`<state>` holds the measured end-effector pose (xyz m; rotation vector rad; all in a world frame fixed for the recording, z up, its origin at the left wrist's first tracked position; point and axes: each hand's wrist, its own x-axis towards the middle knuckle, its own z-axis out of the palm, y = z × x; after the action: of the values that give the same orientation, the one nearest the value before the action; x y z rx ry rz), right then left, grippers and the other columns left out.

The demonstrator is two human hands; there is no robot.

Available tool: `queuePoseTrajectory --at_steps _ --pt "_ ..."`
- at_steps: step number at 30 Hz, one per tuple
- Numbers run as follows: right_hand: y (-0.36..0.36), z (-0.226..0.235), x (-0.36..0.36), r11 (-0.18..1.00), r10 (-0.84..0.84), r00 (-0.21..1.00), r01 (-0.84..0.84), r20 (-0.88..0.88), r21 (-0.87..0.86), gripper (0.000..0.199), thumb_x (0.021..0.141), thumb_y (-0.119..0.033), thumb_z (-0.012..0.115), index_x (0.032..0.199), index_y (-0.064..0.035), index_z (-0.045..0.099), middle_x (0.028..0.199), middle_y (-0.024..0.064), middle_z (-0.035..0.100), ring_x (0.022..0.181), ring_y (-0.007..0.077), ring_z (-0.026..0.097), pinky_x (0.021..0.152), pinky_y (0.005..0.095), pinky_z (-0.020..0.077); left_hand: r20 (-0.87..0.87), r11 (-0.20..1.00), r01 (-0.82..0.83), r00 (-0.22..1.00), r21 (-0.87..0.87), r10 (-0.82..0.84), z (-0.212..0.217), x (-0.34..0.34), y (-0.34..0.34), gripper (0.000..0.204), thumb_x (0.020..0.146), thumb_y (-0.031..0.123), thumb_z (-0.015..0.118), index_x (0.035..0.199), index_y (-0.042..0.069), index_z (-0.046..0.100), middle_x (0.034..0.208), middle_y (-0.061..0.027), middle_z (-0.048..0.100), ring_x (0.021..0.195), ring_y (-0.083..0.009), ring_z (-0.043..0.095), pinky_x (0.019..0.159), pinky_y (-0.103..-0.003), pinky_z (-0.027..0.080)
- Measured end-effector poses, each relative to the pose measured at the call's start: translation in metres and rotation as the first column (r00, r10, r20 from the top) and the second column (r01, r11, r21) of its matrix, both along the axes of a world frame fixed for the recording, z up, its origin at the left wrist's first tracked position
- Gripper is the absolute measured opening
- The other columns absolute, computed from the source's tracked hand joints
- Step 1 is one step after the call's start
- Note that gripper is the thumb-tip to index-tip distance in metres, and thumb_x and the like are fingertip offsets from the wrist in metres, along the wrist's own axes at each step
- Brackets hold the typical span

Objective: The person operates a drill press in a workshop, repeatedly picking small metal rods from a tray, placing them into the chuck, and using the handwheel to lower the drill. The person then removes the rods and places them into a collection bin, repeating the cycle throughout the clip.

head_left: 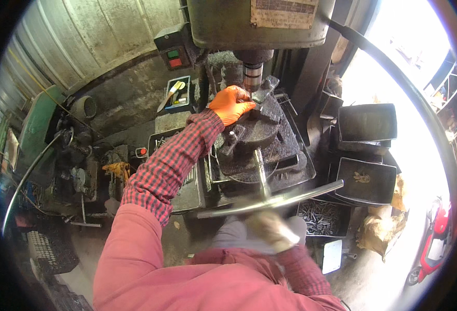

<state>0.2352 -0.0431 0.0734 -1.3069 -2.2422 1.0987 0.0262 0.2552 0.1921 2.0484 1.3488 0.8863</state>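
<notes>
My left hand (232, 105), in an orange glove, is at the vise (270, 103) under the drill press chuck (252, 76). Its fingers are pinched together, and whatever they grip is hidden or too small to name. A shiny metal T-shaped handle (262, 173) extends from the vise toward me, its long crossbar (306, 195) lying across in front of my body. Just below that crossbar is my right hand (271, 230), in a pale glove and smeared by motion. Whether its fingers hold anything cannot be made out.
A bin of small metal rods (319, 216) sits at lower right, below two dark trays (367, 123). A switch box (174, 58) with green and red buttons hangs at upper left. Near it, a blue tray (178, 95) holds a brush. A thick cable (394, 67) arcs down the right.
</notes>
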Motion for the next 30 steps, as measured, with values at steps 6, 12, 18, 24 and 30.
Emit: queuePoseTrajectory --at_steps 6,12,18,24,30 --pt "-0.013 0.138 0.125 0.749 -0.650 0.672 0.645 -0.355 -0.152 0.034 0.086 -0.023 0.077 0.109 0.0016 0.071 0.101 0.0120 0.073 0.101 0.0253 0.069 0.092 0.0381 0.0542 0.238 0.995 -0.085 0.968 0.044 0.073 -0.006 -0.029 -0.034 0.053 0.088 0.020 0.083 0.135 0.003 0.066 0.130 -0.0121 0.069 0.120 -0.0243 0.065 0.103 -0.038 0.051" --pt "0.042 0.188 0.102 0.541 -0.568 0.822 0.342 0.035 0.768 0.039 0.082 -0.027 0.082 0.109 -0.0007 0.070 0.101 0.0159 0.072 0.099 0.0348 0.069 0.092 0.0456 0.0532 0.585 0.933 -0.314 0.729 -0.176 0.356 -0.061 -0.103 -0.144 0.030 0.099 0.007 0.070 0.128 -0.004 0.068 0.125 -0.0101 0.071 0.112 -0.0159 0.066 0.100 -0.029 0.051" --pt "0.071 0.160 0.109 0.868 -0.361 0.817 0.118 0.450 0.482 0.048 0.096 -0.051 0.064 0.075 -0.0106 0.079 0.064 0.0153 0.067 0.060 0.0298 0.070 0.058 0.0430 0.0515 0.583 0.784 -0.509 0.535 -0.354 0.611 -0.128 -0.147 -0.248 0.023 0.101 0.007 0.069 0.122 -0.003 0.070 0.111 -0.0049 0.071 0.097 -0.0117 0.065 0.088 -0.027 0.053" --pt "0.063 0.160 0.107 0.732 -0.489 0.772 0.110 0.407 0.672 0.039 0.092 -0.048 0.070 0.077 -0.0129 0.078 0.063 0.0114 0.068 0.061 0.0292 0.069 0.061 0.0427 0.0515 0.452 0.741 -0.576 0.589 -0.345 0.669 -0.143 -0.141 -0.288 0.026 0.100 0.013 0.069 0.117 -0.006 0.071 0.101 -0.0074 0.073 0.091 -0.0132 0.065 0.083 -0.028 0.053" --pt "0.066 0.153 0.098 0.790 -0.491 0.749 0.169 0.444 0.590 0.054 0.090 -0.058 0.068 0.069 -0.0082 0.073 0.064 0.0152 0.067 0.066 0.0343 0.070 0.064 0.0451 0.0530 0.445 0.824 -0.541 0.704 -0.168 0.553 -0.129 -0.162 -0.174 0.030 0.100 0.016 0.069 0.122 -0.005 0.067 0.113 -0.0108 0.073 0.103 -0.0170 0.067 0.092 -0.032 0.053"
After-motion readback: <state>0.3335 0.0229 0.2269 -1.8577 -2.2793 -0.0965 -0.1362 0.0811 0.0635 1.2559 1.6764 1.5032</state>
